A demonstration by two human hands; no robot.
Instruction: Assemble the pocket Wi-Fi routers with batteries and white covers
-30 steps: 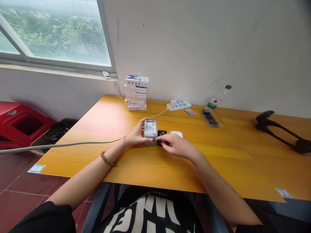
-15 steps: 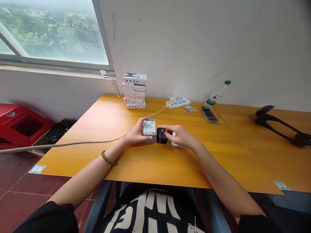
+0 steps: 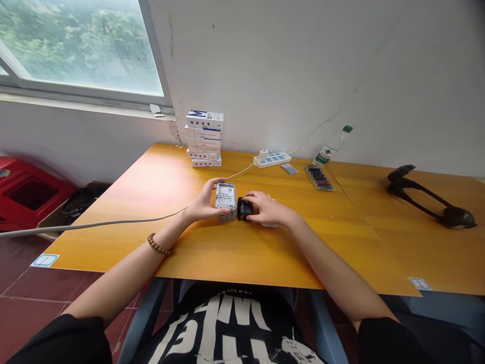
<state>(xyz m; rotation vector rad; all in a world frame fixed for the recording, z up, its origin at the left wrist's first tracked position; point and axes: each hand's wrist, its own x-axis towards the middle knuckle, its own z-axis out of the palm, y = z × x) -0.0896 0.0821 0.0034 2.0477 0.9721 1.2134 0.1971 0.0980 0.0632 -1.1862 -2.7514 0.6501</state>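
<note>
A stack of white rounded devices [image 3: 226, 195], the top one showing a printed label on its open back, stands near the middle of the table. My left hand [image 3: 200, 206] is closed around its left side, thumb at the front and fingers behind. Just to the right is a small stack of black batteries [image 3: 244, 208] marked 3000. My right hand [image 3: 270, 208] grips the batteries between thumb in front and fingers at the back. Under that hand a flat white piece [image 3: 270, 225] shows only at its edge.
Behind stand stacked white boxes [image 3: 204, 132], a power strip [image 3: 276, 159] with a plug, and a grey packet [image 3: 289, 169]. Further right are a bottle [image 3: 329, 150], a blurred-out phone [image 3: 319, 178] and a black stand [image 3: 428, 194]. A cable [image 3: 125, 223] crosses the left side.
My right hand has shifted from a pinch at the batteries' right edge to a grip across their front and back. The left hand keeps hold of the devices. The view has turned slightly.
</note>
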